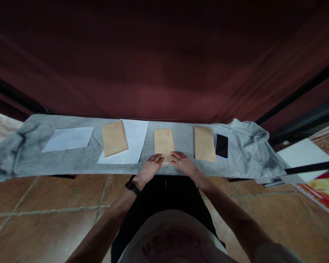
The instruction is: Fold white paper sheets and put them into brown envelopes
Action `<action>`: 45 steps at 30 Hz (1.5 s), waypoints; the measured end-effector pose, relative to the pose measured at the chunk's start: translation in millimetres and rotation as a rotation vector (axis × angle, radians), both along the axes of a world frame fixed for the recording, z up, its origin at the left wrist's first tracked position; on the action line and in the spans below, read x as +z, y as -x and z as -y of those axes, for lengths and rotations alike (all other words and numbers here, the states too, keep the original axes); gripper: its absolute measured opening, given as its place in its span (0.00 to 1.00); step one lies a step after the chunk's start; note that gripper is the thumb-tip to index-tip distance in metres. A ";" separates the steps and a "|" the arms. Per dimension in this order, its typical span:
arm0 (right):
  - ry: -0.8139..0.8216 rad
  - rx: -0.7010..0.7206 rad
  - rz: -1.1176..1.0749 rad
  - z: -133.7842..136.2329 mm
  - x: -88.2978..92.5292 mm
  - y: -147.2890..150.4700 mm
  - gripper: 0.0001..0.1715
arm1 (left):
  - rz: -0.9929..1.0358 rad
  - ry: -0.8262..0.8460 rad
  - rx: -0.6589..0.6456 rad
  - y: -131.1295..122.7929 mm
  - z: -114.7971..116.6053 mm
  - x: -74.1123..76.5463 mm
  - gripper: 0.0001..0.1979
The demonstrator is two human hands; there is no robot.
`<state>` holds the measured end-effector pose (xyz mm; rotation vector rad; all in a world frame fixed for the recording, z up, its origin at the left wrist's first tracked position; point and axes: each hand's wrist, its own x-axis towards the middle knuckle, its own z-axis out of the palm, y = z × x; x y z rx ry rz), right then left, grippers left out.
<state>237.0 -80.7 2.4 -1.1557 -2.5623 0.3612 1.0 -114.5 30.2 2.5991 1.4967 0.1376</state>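
Note:
A brown envelope (164, 140) lies in the middle of a grey cloth (79, 160) spread over a low table. My left hand (150, 167) rests flat on the envelope's near left corner, fingers stretched out. My right hand (183, 162) lies flat on its near right corner, fingers stretched out too. A black band sits on my left wrist. Further left, a second brown envelope (114, 138) lies on a white sheet (134, 140). Right of my hands lies a third brown envelope (204, 143).
A black phone (221, 145) lies right of the third envelope. Another white sheet (68, 138) lies at the left of the cloth. A dark red curtain hangs behind the table. Brown floor tiles lie below. White and coloured boards (304, 155) sit at the right.

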 end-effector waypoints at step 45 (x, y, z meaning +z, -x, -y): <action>-0.008 -0.166 -0.258 7.5 -19.1 4.6 0.17 | 0.139 -0.076 -0.085 -34.2 -87.3 -57.7 0.31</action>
